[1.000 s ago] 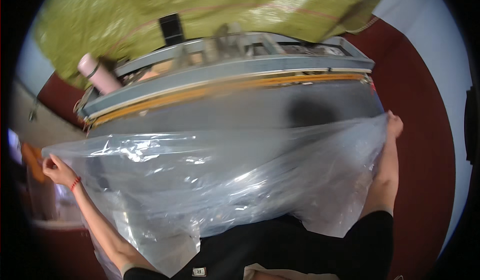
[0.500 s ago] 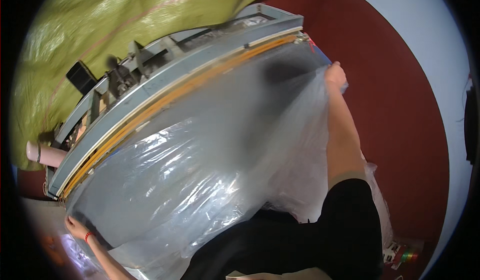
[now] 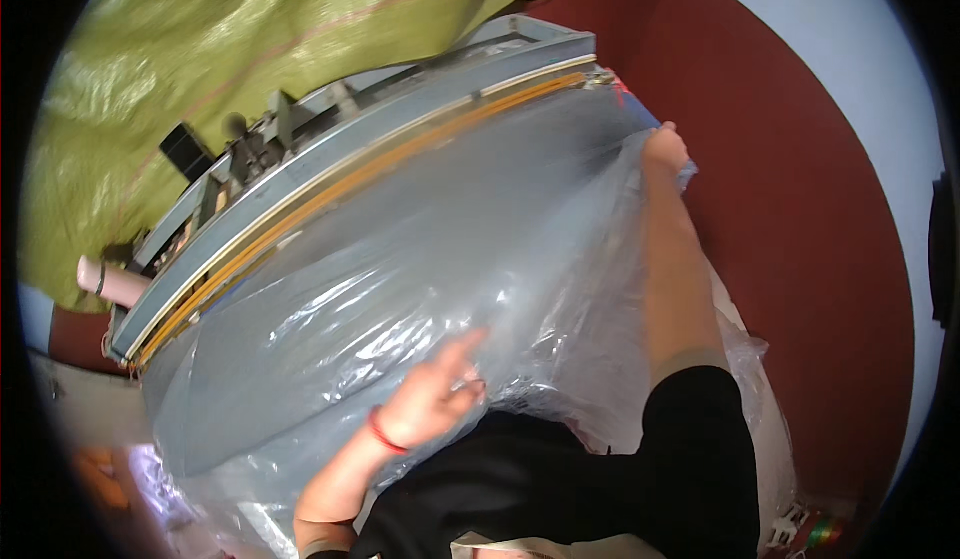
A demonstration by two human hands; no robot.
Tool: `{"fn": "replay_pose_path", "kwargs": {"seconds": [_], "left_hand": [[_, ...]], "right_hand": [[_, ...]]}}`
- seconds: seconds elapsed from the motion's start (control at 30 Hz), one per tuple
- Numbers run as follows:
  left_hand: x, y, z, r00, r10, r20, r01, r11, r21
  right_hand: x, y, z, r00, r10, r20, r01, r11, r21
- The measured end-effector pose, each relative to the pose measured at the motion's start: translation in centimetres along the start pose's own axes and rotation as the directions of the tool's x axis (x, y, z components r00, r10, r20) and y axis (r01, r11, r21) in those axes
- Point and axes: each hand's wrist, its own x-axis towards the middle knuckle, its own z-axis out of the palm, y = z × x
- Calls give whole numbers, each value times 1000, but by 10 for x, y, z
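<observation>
A wide sheet of clear plastic film (image 3: 300, 359) spreads in front of me, wrinkled and shiny, up to a long grey-blue metal machine (image 3: 390, 109) with an orange strip (image 3: 400, 149) along its near side. At the film's far right edge, my right hand (image 3: 665, 149) is closed on the plastic, and folds fan out from that grip. My left hand (image 3: 430, 399), with a red bracelet (image 3: 385, 431) at the wrist, is over the near middle of the film. Its fingers are stretched out, somewhat blurred, and hold nothing. Whether it touches the film I cannot tell.
A yellow-green woven sheet (image 3: 200, 49) hangs behind the machine. A pink cylinder (image 3: 112, 282) sticks out at its left end, near a black box (image 3: 187, 151). On the right stands a dark red and pale blue wall (image 3: 800, 209). Small coloured items (image 3: 820, 534) lie at lower right.
My left hand has let go of the film's left edge and moved right, over its near middle. The right hand keeps its hold in nearly the same place.
</observation>
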Motion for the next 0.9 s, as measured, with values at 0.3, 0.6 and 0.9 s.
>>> {"fn": "replay_pose_path", "kwargs": {"seconds": [0.3, 0.6, 0.9], "left_hand": [[-129, -58, -86, 495, -198, -846, -864, -14, -503], [-210, -41, -2, 303, -642, -704, -891, 71, -448], [-266, -134, 71, 243, -765, -597, 2, 616, -788]], "right_hand": [[-1, 15, -10, 999, -33, -13, 33, 998, 55], [-8, 14, -19, 999, -34, 23, 32, 996, 84], [-16, 5, -25, 999, -51, 0, 51, 995, 82]]}}
